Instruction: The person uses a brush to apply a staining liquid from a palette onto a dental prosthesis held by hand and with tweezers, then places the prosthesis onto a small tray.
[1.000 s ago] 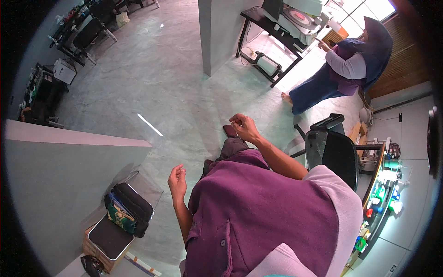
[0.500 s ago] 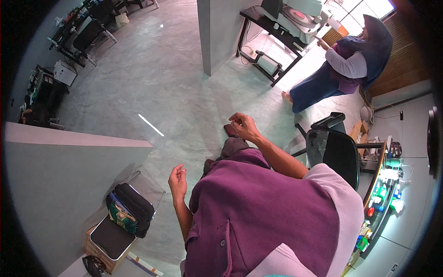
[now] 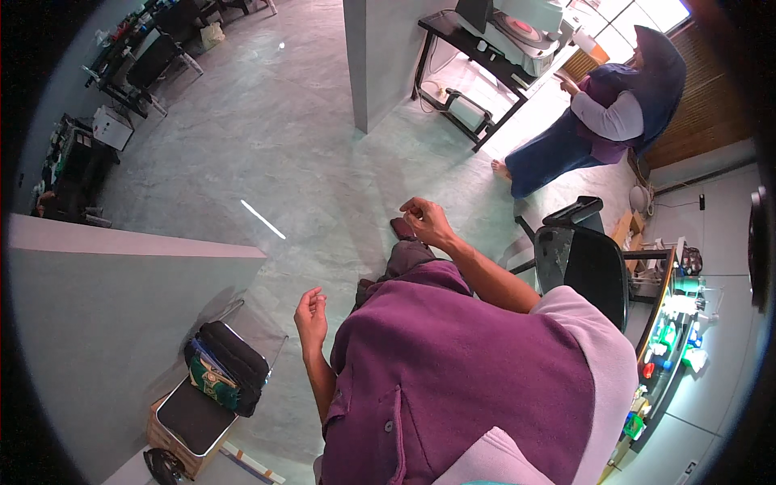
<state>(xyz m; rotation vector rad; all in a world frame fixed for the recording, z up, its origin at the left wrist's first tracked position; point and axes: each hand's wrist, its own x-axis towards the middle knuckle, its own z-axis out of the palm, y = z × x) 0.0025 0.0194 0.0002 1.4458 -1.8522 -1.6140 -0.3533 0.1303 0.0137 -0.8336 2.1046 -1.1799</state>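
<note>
My left hand (image 3: 311, 320) hangs beside my purple vest (image 3: 469, 347), fingers loosely bent and apart, with nothing in it. In front of me, my right hand (image 3: 428, 221) is held out over my legs. Its fingers are slackly curled, not closed, and no object shows in it. A brown shoe (image 3: 401, 229) on my foot peeks out just beyond the right hand. Both hands are in the air and touch nothing. Nearest to the right forearm is a black chair (image 3: 584, 271).
A bag (image 3: 230, 368) rests on a black-topped chair (image 3: 196, 414) by the low grey wall (image 3: 129, 299). Ahead stands a grey pillar (image 3: 368, 73). Another person (image 3: 610, 113) is at a machine (image 3: 525, 36) on a black table (image 3: 477, 58). A cluttered bench (image 3: 659, 347) runs along the right.
The other person's hand has drawn back slightly from the machine. My two hands stay almost where they were.
</note>
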